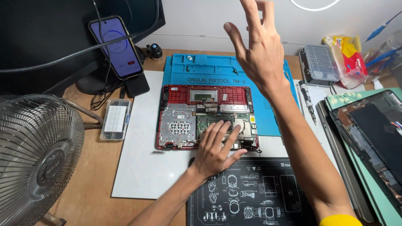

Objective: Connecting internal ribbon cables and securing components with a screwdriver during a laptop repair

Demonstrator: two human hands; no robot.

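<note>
Hands: left [216,148] flat on red opened laptop [206,117] | right [257,50] raised, fingers spread, empty

The left hand [215,148] lies flat over the near right part of the opened red laptop [184,121], hiding the board beneath its palm. The raised right hand [259,50] loses its fingertips to the far edge of the picture (its forearm covers part of the blue mat [201,71]). At the left, the fan [33,155] is cut by the left and near edges. The screws in the small clear box [115,118] are too small to tell.
</note>
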